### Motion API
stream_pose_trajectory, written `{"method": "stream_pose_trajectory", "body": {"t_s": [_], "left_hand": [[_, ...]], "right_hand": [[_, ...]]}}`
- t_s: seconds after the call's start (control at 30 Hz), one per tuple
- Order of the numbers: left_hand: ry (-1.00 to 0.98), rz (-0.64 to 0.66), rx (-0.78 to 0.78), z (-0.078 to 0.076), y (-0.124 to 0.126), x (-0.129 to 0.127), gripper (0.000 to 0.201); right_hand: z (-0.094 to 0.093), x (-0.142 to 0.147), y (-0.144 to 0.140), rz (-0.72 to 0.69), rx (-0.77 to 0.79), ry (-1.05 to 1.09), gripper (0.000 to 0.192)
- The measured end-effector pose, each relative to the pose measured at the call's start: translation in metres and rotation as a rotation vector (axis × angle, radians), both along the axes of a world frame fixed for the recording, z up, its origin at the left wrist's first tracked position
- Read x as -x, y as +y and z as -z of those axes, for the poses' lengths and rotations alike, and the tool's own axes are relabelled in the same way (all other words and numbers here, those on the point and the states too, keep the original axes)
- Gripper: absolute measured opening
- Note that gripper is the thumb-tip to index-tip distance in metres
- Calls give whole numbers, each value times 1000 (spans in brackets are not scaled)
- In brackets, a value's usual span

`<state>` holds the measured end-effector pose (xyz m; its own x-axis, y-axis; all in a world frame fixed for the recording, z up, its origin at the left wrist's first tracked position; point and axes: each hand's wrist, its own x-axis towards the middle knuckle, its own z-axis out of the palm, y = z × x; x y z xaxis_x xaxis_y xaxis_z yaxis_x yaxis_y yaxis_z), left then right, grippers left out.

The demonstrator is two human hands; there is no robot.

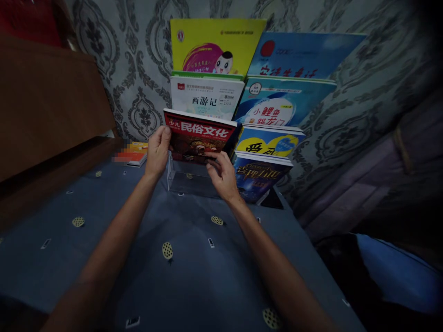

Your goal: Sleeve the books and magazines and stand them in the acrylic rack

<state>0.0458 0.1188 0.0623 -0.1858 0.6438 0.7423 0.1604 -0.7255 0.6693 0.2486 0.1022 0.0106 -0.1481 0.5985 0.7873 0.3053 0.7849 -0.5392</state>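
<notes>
Pocket [190, 186]: six o'clock of the red book [200, 138].
Right hand [223, 176]: loose, fingertips at the book's four o'clock, likely steadying.
Left hand [158, 151]: grasping its nine-o'clock edge.
Red book: eleven o'clock in view, cover outward.
White book [204, 99]: twelve o'clock beyond, probably raised for visibility.

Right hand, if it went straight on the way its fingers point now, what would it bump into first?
Most likely the red book: the right hand's fingers point at its lower front cover. Whether they touch it is hard to tell.
</notes>
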Motion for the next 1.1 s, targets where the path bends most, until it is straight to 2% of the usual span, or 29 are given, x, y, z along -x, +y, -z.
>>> {"method": "stream_pose_trajectory", "body": {"t_s": [0.13, 0.27, 0.43, 0.57, 0.63, 0.83, 1.1], "left_hand": [[11, -23, -13, -2, 2, -4, 59], [-3, -13, -6, -3, 15, -2, 59], [-56, 36, 54, 2, 34, 2, 62], [-66, 64, 70, 6, 36, 3, 60], [-14, 18, 50, 6, 34, 4, 58], [199, -252, -53, 2, 22, 1, 46], [342, -462, -61, 12, 19, -1, 21]], "right_hand": [[2, 1, 1, 5, -19, -2, 23], [-1, 1, 0, 78, -18, -10, 25], [-2, 0, 1, 76, -61, 27, 33], [1, 0, 3, 77, -43, 31, 33], [2, 0, 4, 101, -24, 34, 32], [2, -1, 3, 180, 34, 15, 26], [6, 1, 3, 244, 25, -61, 28]]}}
